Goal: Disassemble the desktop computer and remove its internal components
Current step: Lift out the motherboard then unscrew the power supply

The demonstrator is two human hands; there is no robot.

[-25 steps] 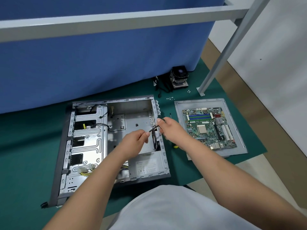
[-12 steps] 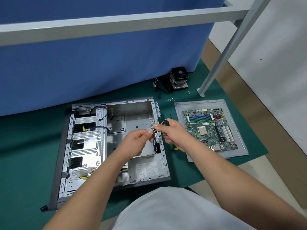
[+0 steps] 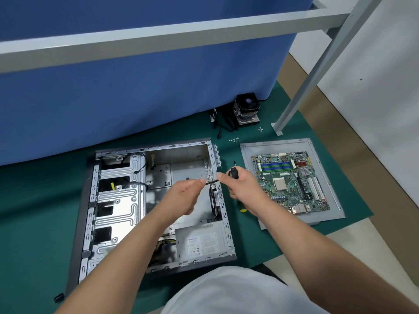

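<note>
1. An open desktop computer case [image 3: 118, 200] lies on its side on a green mat [image 3: 34, 200], with its inside facing up.
2. The case is bare grey metal. Ribbed drive bays fill its left half, the middle is an exposed metal floor, and a boxy power supply [image 3: 201, 242] with a white label sits in the near right corner.
3. A black fan [image 3: 214, 203] stands upright against the inside of the case's right wall.
4. The left hand [image 3: 183, 197] hovers over the middle of the case, its fingers pinching one end of a thin black cable [image 3: 212, 182].
5. The right hand [image 3: 240, 189] is just beside the case's right wall, its fingers curled around the cable's other end and a black plug [image 3: 234, 172].
6. To the right of the case, a green circuit board [image 3: 290, 182] lies flat on a grey metal panel [image 3: 249, 150].
7. Farther back on the mat, a cooler with a fan [image 3: 247, 108] stands near a few small screws [image 3: 234, 139].
</note>
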